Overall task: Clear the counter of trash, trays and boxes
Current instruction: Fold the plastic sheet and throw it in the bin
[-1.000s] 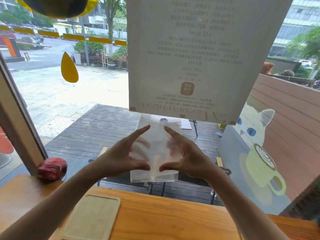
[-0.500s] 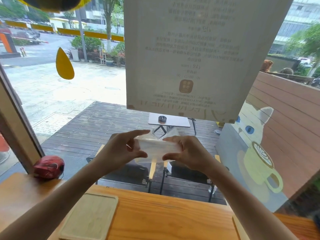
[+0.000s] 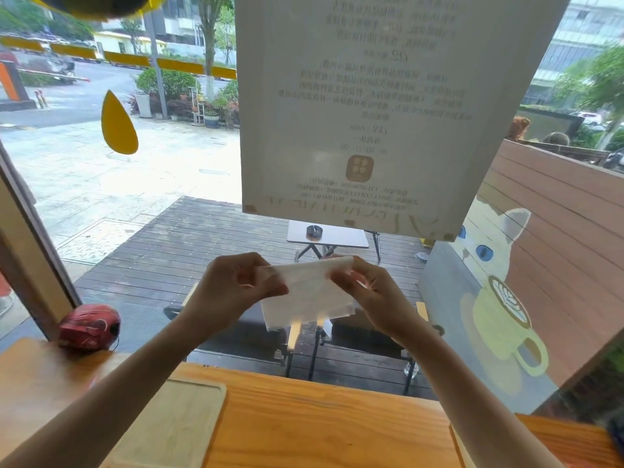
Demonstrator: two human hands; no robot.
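I hold a thin white translucent plastic bag [image 3: 309, 297], folded over, in the air above the wooden counter [image 3: 324, 420] and in front of the window. My left hand [image 3: 229, 292] pinches its upper left edge. Its upper right corner is gripped by my right hand [image 3: 374, 292]. The bag's lower part hangs loose between my wrists. A pale wooden tray [image 3: 169, 427] lies flat on the counter below my left forearm. The corner of a second tray [image 3: 462, 444] shows under my right forearm.
A red crumpled object [image 3: 89, 325] sits at the counter's far left corner by the window frame. The glass pane stands right behind the counter, with a large paper notice [image 3: 364, 106] and a cat sticker [image 3: 496, 251] on it.
The bag was held up flat and tall between both hands a second ago. It is now folded down to about half its height, and both hands pinch its top edge.
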